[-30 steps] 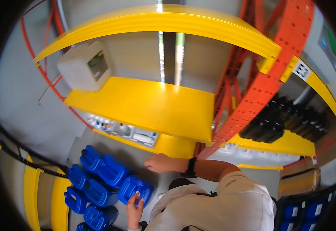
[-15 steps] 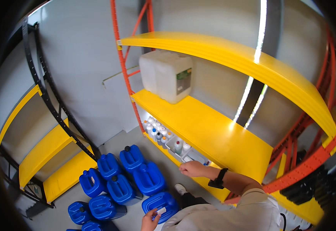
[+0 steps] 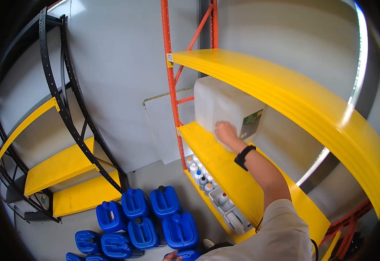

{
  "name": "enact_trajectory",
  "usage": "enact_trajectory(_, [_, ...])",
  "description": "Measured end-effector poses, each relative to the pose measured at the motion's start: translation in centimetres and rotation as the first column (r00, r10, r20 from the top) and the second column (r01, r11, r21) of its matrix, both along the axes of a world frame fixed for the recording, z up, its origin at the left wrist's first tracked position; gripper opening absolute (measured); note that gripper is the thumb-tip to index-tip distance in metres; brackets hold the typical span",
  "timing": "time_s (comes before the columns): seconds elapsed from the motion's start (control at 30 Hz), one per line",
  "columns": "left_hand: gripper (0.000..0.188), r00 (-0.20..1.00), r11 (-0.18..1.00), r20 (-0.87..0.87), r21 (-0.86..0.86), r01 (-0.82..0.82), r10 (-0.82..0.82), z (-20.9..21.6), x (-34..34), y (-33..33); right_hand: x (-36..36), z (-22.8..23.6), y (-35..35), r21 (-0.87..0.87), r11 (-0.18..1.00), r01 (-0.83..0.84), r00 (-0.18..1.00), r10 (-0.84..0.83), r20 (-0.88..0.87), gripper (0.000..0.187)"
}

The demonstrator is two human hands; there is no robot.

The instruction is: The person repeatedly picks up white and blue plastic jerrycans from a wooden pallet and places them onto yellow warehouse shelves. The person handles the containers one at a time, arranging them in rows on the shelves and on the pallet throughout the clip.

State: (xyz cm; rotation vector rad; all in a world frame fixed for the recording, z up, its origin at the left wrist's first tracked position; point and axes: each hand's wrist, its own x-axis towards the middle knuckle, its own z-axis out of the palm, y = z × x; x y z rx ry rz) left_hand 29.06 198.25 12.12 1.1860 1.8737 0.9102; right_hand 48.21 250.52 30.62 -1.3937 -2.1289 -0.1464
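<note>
My right hand (image 3: pixel 225 132), with a black watch (image 3: pixel 243 157) on the wrist, is stretched out over the middle yellow shelf (image 3: pixel 246 187). Its fingers are curled in front of a large whitish plastic jerrycan (image 3: pixel 205 102). Whether they touch the jerrycan or enclose something is hidden. The jerrycan stands on that shelf and has a dark green and grey label on one side. At the lower edge, my left hand (image 3: pixel 171 256) is mostly cut off, beside a blue jerrycan (image 3: pixel 189 254). Its bent fingers seem closed on something small and pale.
Several blue jerrycans (image 3: pixel 180 230) stand on the floor at lower left. Bottles (image 3: pixel 203 180) and white bins (image 3: pixel 235 222) fill the low shelf. An upper yellow shelf (image 3: pixel 264 82) overhangs my right arm. A black-framed rack (image 3: pixel 59 102) stands at left.
My right hand has moved from above the lower shelf's bins up and forward to the large whitish jerrycan. My left hand has sunk toward the lower edge. The view has shifted.
</note>
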Motion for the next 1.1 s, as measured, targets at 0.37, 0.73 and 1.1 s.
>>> enact_trajectory(0.37, [0.032,0.994,0.993,0.013,-0.054,-0.106,0.107,2.0,-0.2,8.8,1.2,5.9,18.8,0.151,0.847,0.509,0.783,-0.384,-0.490,0.032])
enact_trajectory(0.73, [0.031,0.993,0.992,0.002,-0.047,-0.119,0.119,1.6,0.0,9.7,3.2,2.6,25.6,-0.006,0.737,0.676,0.684,-0.631,-0.366,0.030])
enact_trajectory(1.1, [0.024,0.997,0.998,-0.044,0.021,-0.059,0.060,-1.4,0.2,6.2,9.1,5.5,15.5,-0.046,0.836,0.546,0.829,-0.548,-0.116,0.040])
